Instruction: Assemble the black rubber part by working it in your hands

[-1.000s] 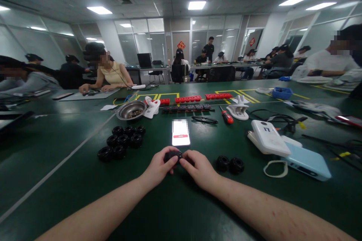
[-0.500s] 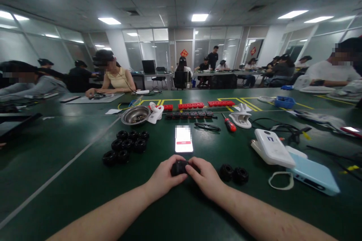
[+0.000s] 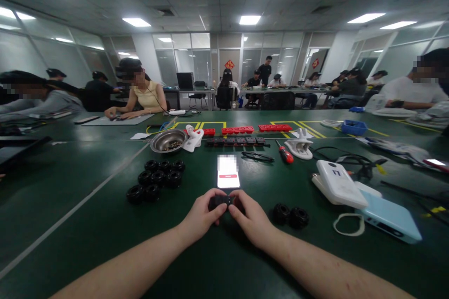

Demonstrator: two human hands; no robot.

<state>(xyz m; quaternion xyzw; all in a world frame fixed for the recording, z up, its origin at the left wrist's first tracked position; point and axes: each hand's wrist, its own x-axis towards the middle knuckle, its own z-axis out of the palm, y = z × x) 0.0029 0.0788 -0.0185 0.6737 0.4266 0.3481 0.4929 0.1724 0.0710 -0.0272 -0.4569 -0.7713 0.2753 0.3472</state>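
Dark-green, smooth-topped table [image 3: 140, 247] spans the foreground. Left hand [image 3: 199, 217] and right hand [image 3: 253, 219] meet over its near middle. A cluster of eight black, ring-shaped wheels [image 3: 157, 178] sits to the left; a pair of similar black wheels [image 3: 290, 216] lies near the right hand. Lit rectangular phone [image 3: 228, 171] just beyond the hands. Black rounded piece [image 3: 219, 200] between them: left fingers curl around it, right thumb and forefinger pinch its right end; material unclear.

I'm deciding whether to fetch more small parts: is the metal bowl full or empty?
Neither: the metal bowl holds some small pieces low inside, and much of its bare inner wall shows above them.
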